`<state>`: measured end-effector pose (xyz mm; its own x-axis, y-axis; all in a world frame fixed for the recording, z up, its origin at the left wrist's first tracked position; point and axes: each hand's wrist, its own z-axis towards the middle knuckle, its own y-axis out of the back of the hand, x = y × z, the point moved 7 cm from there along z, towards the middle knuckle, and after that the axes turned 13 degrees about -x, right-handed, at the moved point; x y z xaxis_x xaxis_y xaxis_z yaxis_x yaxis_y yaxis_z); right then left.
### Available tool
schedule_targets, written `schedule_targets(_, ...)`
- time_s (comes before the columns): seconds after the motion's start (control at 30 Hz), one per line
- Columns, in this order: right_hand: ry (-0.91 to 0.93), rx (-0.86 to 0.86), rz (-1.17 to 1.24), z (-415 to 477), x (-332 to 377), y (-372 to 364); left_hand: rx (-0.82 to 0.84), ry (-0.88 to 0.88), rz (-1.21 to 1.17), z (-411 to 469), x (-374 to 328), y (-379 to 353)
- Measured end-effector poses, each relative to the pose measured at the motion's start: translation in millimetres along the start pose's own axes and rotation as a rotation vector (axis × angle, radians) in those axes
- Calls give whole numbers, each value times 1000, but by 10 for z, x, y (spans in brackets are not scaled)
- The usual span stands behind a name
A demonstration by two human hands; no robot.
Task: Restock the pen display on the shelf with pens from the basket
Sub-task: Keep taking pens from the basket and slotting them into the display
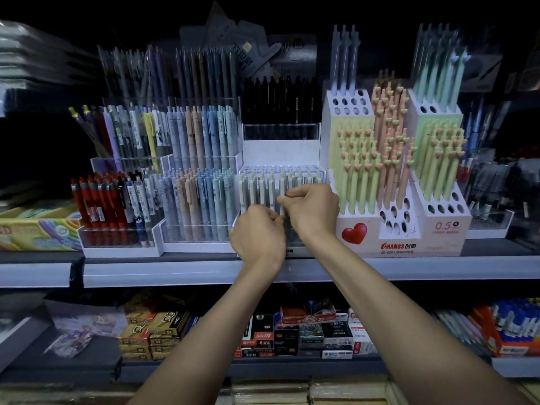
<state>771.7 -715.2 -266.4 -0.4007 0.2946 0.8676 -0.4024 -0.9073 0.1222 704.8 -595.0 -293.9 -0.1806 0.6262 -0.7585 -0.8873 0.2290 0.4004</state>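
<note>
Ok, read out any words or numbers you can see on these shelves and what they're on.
"CHANSS", then Chinese characters: front of the heart stand.
"0.5": same stand, right side.
"2B": red-and-white box, lower shelf.
The small print under the brand, the other boxes and the hanging cards: too blurred to read.

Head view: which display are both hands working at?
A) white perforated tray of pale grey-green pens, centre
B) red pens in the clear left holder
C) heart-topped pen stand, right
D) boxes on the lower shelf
A: the left hand and right hand meet at the white perforated tray of pale grey-green pens, the right pinching one.
</note>
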Motion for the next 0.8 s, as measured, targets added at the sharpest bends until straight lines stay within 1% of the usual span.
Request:
schedule_targets(0.1, -36, 0, -5, 4, -31, -5, 7, -4, 18, -3, 0, -10)
schedule_targets(0.33, 25, 26, -6, -50, 3, 43, 6, -12, 50, 18, 61, -19)
schedule_targets(0.5, -9, 47, -19, -138, -73, 77, 18, -37, 79, 20, 76, 20)
schedule_targets(0.6, 20, 47, 3, -270, -75, 222, 35, -112, 85, -18, 154, 128)
schedule_targets(0.67, 36, 91, 8, -388, -57, 320, 33, -229, 83, -55, 204, 249)
schedule_targets(0.73, 83, 152, -37, -503, -40, 405, 59, -316, 65, -102, 266, 386)
schedule_targets(0.8, 161, 218, -132, -616, -26, 486, 106, -348, 53, -148, 353, 546)
